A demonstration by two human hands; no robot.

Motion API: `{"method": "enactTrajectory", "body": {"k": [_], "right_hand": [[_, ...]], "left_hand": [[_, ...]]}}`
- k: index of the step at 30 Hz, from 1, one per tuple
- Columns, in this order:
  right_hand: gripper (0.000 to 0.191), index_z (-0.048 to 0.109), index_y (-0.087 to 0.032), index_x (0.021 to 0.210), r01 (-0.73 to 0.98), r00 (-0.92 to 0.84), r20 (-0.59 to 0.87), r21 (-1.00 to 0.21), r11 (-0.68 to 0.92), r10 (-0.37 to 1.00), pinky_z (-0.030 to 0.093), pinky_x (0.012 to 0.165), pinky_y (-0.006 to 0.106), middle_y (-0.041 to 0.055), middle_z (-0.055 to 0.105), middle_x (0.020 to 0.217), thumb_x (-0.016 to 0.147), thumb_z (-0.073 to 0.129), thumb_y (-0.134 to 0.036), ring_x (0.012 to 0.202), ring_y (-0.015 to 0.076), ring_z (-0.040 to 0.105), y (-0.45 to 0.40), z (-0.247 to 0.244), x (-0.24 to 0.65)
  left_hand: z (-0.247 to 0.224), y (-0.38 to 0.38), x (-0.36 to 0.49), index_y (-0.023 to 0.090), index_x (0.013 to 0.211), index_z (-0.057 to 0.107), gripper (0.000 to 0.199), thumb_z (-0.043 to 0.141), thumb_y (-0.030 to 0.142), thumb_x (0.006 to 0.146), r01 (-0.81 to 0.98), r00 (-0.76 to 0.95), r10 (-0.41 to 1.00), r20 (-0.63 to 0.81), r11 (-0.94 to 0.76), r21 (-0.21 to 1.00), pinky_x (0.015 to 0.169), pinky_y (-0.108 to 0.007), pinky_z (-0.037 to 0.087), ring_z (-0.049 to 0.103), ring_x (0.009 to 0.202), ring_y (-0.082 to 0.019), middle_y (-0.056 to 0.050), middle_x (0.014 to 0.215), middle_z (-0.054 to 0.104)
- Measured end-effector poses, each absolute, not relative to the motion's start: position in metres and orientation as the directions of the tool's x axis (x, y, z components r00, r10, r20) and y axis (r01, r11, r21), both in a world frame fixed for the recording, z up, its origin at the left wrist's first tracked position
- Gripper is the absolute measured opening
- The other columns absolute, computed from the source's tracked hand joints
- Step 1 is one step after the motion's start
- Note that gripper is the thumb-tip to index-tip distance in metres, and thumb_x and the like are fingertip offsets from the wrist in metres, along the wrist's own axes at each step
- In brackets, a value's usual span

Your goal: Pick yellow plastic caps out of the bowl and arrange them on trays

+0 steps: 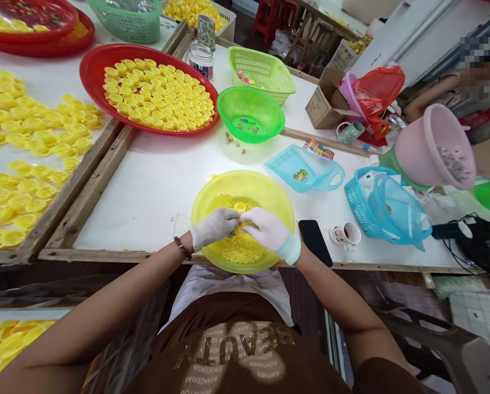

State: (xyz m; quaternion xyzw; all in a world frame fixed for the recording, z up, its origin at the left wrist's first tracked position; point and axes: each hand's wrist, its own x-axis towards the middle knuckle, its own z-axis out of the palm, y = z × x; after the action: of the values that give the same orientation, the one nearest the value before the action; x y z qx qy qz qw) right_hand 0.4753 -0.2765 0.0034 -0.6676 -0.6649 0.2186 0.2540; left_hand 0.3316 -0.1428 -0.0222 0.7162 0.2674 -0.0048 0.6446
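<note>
My left hand and my right hand, both in white gloves, meet over a yellow bowl at the table's front edge. Their fingertips are pinched together, and what is between them is too small or hidden to make out. Just beyond the fingertips is a small round yellow cup; I cannot tell whether it is held or lying in the bowl. Small yellow pieces fill the bottom of the bowl, partly covered by my hands.
A red tray of yellow cups stands back left, with more cups across the left table. Further back are a green bowl and a blue scoop. At right lie a phone, a mug and a blue basket.
</note>
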Motion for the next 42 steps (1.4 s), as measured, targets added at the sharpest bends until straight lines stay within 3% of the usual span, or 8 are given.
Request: {"method": "enactTrajectory", "body": {"k": [8, 14, 17, 23, 26, 34, 37, 42], "right_hand": [[0.019, 0.068, -0.020, 0.101, 0.803, 0.129, -0.006, -0.586, -0.108, 0.992, 0.049, 0.089, 0.034, 0.0059, 0.071, 0.101, 0.096, 0.049, -0.020, 0.096, 0.0198, 0.064, -0.288, 0.002, 0.495], [0.018, 0.070, -0.017, 0.094, 0.943, 0.114, -0.302, -0.266, -0.198, 0.947, 0.045, 0.084, 0.035, 0.0113, 0.068, 0.098, 0.096, 0.057, -0.028, 0.093, 0.0237, 0.063, -0.286, -0.011, 0.497], [0.024, 0.068, -0.017, 0.086, 0.943, 0.173, -0.337, -0.216, -0.255, 0.926, 0.043, 0.077, 0.034, 0.0103, 0.067, 0.091, 0.097, 0.056, -0.035, 0.085, 0.0231, 0.062, -0.278, -0.010, 0.485], [0.025, 0.063, -0.022, 0.095, 0.768, 0.289, -0.064, -0.580, -0.271, 0.955, 0.042, 0.070, 0.029, 0.0005, 0.065, 0.080, 0.096, 0.056, -0.046, 0.076, 0.0171, 0.060, -0.261, 0.010, 0.470], [0.029, 0.062, -0.022, 0.097, 0.652, 0.283, -0.155, -0.693, -0.308, 0.947, 0.043, 0.063, 0.029, -0.0036, 0.060, 0.071, 0.085, 0.067, -0.048, 0.065, 0.0156, 0.057, -0.257, 0.008, 0.467], [0.027, 0.063, -0.020, 0.106, 0.359, 0.239, -0.317, -0.849, -0.387, 0.918, 0.050, 0.056, 0.029, 0.0015, 0.066, 0.078, 0.091, 0.053, -0.039, 0.064, 0.0174, 0.066, -0.266, -0.004, 0.475], [0.023, 0.066, -0.020, 0.103, 0.585, 0.175, -0.252, -0.751, -0.306, 0.952, 0.053, 0.074, 0.034, 0.0044, 0.071, 0.088, 0.092, 0.051, -0.034, 0.079, 0.0204, 0.069, -0.271, -0.007, 0.488], [0.026, 0.068, -0.016, 0.098, 0.916, 0.199, -0.337, -0.269, -0.296, 0.920, 0.045, 0.086, 0.035, 0.0141, 0.067, 0.106, 0.095, 0.049, -0.033, 0.103, 0.0269, 0.065, -0.266, -0.020, 0.505]], "left_hand": [[-0.023, -0.139, 0.326, 0.012, 0.093, 0.072, 0.028, 0.069, 0.034, 0.076, 0.298, 0.849, 0.393, -0.353, 0.196, 0.934, 0.067, -0.028, 0.058, 0.064, 0.067, -0.014, -0.004, 0.079, 0.067], [-0.017, -0.141, 0.324, 0.013, 0.091, 0.063, 0.022, 0.068, 0.031, 0.079, 0.268, 0.816, 0.442, -0.372, 0.282, 0.921, 0.076, -0.031, 0.062, 0.068, 0.073, -0.014, -0.003, 0.080, 0.065], [-0.011, -0.139, 0.319, 0.013, 0.089, 0.059, 0.014, 0.061, 0.026, 0.084, 0.274, 0.788, 0.506, -0.351, 0.222, 0.936, 0.074, -0.030, 0.062, 0.070, 0.073, -0.015, -0.003, 0.079, 0.065], [-0.008, -0.136, 0.309, 0.014, 0.085, 0.064, 0.013, 0.054, 0.022, 0.086, 0.340, 0.777, 0.602, -0.183, -0.157, 0.927, 0.061, -0.023, 0.052, 0.065, 0.065, -0.014, -0.002, 0.071, 0.067], [-0.013, -0.144, 0.311, 0.014, 0.083, 0.068, 0.016, 0.054, 0.022, 0.086, 0.319, 0.796, 0.589, -0.136, -0.217, 0.923, 0.059, -0.023, 0.047, 0.062, 0.063, -0.013, -0.003, 0.070, 0.069], [-0.008, -0.144, 0.308, 0.013, 0.084, 0.068, 0.015, 0.053, 0.014, 0.081, 0.346, 0.771, 0.632, -0.078, -0.314, 0.884, 0.061, -0.024, 0.044, 0.060, 0.065, -0.013, -0.003, 0.073, 0.069], [0.012, -0.121, 0.285, 0.014, 0.089, 0.069, 0.018, 0.052, 0.017, 0.083, 0.434, 0.673, 0.739, 0.007, -0.403, 0.806, 0.065, -0.025, 0.044, 0.061, 0.069, -0.015, -0.004, 0.079, 0.071], [0.008, -0.057, 0.220, 0.015, 0.089, 0.068, 0.022, 0.050, 0.028, 0.087, 0.678, 0.482, 0.876, 0.013, -0.383, 0.627, 0.065, -0.026, 0.041, 0.060, 0.069, -0.017, -0.006, 0.077, 0.070]]}}
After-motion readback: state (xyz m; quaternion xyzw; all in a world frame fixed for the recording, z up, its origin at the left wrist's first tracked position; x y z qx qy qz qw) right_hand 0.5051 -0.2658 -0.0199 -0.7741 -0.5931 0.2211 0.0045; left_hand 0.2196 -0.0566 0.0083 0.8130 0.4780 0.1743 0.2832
